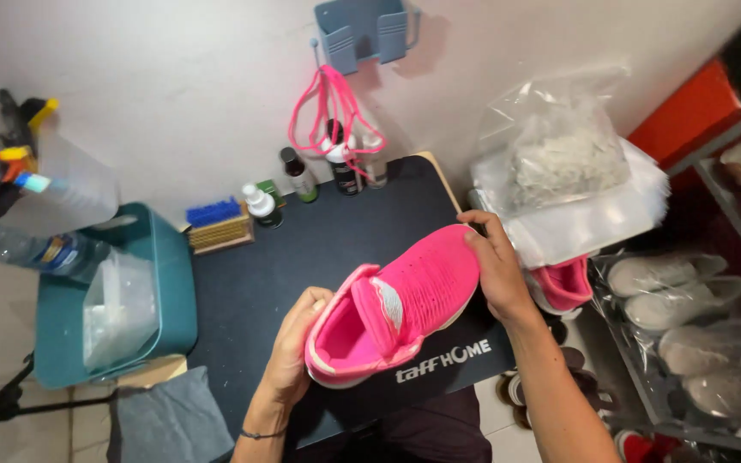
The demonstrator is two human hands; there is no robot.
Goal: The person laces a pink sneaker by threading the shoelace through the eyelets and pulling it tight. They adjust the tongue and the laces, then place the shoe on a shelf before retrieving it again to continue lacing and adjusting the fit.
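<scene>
1. Looking down from a head-worn camera, a teal bin (175, 283) stands at about 9 o'clock, just beside the dark mat (302, 249), with a clear plastic container (117, 309) inside it.
2. A wooden brush with blue bristles (218, 225) lies at 11 o'clock, next to small bottles (300, 175) lined along the wall.
3. Pink laces (329, 110) hang at 12 o'clock from a grey wall holder (364, 30).
4. The left hand (295, 343), at 6 o'clock, curls closed around the heel of a pink sneaker (405, 300), which it holds above the middle of the mat, lace-less, tongue showing.
5. The right hand (495, 273), at 3 o'clock, grips the toe, fingers wrapped over it.
6. A second pink shoe (564, 285) sits just beyond that hand, under clear plastic bags (568, 163).
7. Bagged pale shoes (675, 291) fill shelves at far right.
</scene>
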